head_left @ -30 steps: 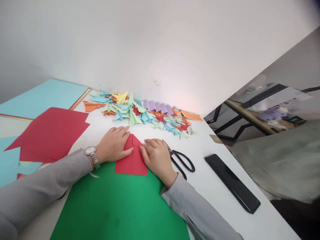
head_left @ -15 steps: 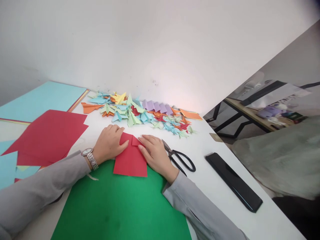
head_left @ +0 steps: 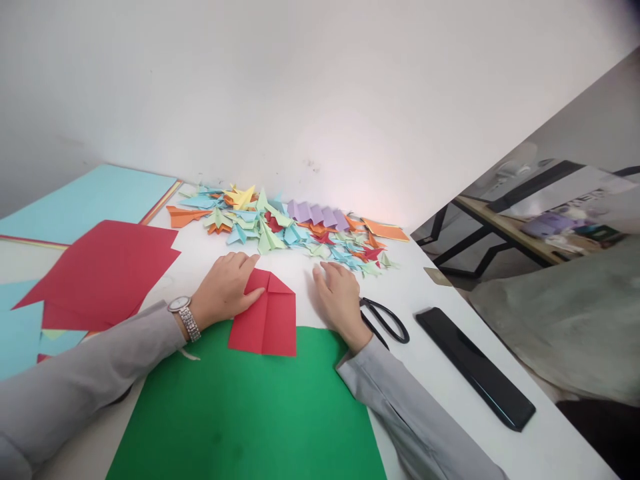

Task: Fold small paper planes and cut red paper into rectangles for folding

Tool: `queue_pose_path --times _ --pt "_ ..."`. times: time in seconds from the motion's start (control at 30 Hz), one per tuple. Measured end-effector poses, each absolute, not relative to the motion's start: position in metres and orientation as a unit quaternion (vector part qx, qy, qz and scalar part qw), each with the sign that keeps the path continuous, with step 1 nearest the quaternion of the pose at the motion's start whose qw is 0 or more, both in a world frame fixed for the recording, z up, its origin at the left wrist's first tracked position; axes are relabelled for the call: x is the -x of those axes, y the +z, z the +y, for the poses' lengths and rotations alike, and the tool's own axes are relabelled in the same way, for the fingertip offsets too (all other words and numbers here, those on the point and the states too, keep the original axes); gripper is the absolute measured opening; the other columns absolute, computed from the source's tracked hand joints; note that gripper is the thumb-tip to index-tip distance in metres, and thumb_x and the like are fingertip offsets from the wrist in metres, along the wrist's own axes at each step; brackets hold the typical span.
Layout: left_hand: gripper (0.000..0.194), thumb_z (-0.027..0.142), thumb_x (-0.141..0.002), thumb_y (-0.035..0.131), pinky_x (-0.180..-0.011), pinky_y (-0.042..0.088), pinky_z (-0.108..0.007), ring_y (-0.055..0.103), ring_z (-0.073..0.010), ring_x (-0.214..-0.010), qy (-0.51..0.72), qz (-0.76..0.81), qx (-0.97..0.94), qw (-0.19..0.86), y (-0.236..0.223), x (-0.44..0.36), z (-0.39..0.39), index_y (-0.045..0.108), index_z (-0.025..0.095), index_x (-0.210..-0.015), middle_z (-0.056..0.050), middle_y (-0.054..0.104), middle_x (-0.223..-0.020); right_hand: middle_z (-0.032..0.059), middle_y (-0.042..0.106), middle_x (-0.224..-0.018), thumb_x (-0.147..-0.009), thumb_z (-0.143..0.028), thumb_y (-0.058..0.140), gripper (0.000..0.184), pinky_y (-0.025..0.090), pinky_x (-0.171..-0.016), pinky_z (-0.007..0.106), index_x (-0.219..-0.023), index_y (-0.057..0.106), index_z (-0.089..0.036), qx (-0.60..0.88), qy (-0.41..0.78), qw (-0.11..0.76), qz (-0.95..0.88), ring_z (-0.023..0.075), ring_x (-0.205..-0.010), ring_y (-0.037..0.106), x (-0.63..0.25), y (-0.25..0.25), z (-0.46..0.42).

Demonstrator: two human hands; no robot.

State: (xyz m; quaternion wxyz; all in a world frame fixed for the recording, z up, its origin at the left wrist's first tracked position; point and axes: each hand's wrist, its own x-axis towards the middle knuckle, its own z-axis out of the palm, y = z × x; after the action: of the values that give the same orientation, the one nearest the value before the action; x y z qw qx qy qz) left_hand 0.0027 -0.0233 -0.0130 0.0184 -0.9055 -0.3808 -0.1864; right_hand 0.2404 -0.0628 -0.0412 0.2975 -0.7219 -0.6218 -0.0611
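A small sheet of red paper [head_left: 280, 323] lies across the far edge of a green sheet [head_left: 245, 413]. Its top right corner is folded down to a centre crease. My left hand [head_left: 226, 287] rests over its upper left part, thumb stretched onto the paper and fingers laid along the far side, covering that corner. To the right of the red paper and apart from it is my right hand [head_left: 339, 297], empty, with its thumb and fingers apart. Just beyond that hand lie black-handled scissors [head_left: 387, 320], their blades hidden behind it.
Folded paper planes [head_left: 270, 227] in several colours are heaped along the wall. Larger red sheets [head_left: 110, 273] and light blue sheets [head_left: 95, 200] lie on the left. A long black object [head_left: 475, 367] lies on the right of the white table [head_left: 400, 390].
My right hand has let go of the red paper's upper right and moved right, towards the scissors, uncovering the folded corner. My left hand stays on the paper.
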Motion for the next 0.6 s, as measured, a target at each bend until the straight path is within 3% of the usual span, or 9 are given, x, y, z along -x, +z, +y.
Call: queue_pose_path --times 0.1,0.2,0.37,0.6 --pt "0.040 0.030 -0.089 0.047 -0.086 0.045 -0.044 0.055 -0.0300 -0.101 -0.193 -0.344 0.919 0.020 -0.012 -0.005 -0.025 0.053 0.009 -0.122 -0.018 0.060 -0.108 0.0179 0.063 -0.122 -0.094 -0.034 0.043 0.037 0.039 -0.099 0.047 -0.115 0.065 -0.014 0.626 -0.059 0.321 -0.708 0.0283 -0.116 0.053 -0.226 -0.035 -0.070" --pt "0.031 0.023 -0.090 0.044 -0.094 0.042 -0.045 0.054 -0.0293 -0.106 -0.197 -0.297 0.934 0.036 -0.012 -0.007 -0.025 0.060 0.010 -0.113 -0.018 0.060 -0.113 0.0140 0.059 -0.130 -0.097 -0.034 0.040 0.036 0.036 -0.104 0.047 -0.121 0.062 -0.017 0.560 -0.010 0.273 -0.782 0.0262 -0.123 0.049 -0.207 -0.027 -0.079" --pt "0.035 0.016 -0.094 0.035 -0.101 0.040 -0.042 0.052 -0.0270 -0.116 -0.181 -0.233 0.955 0.039 -0.018 -0.009 -0.023 0.060 0.007 -0.115 -0.019 0.059 -0.122 0.0127 0.055 -0.138 -0.097 -0.039 0.041 0.041 0.033 -0.106 0.050 -0.126 0.059 -0.016 0.575 0.021 0.171 -0.800 0.0288 -0.126 0.046 -0.192 -0.021 -0.084" --pt "0.038 0.015 -0.092 0.038 -0.096 0.043 -0.044 0.053 -0.0292 -0.112 -0.137 -0.233 0.962 0.035 -0.016 -0.009 -0.022 0.058 0.005 -0.122 -0.019 0.060 -0.122 0.0138 0.055 -0.138 -0.096 -0.041 0.043 0.044 0.034 -0.105 0.049 -0.128 0.058 -0.014 0.575 -0.001 0.145 -0.805 0.0290 -0.126 0.046 -0.191 -0.018 -0.084"
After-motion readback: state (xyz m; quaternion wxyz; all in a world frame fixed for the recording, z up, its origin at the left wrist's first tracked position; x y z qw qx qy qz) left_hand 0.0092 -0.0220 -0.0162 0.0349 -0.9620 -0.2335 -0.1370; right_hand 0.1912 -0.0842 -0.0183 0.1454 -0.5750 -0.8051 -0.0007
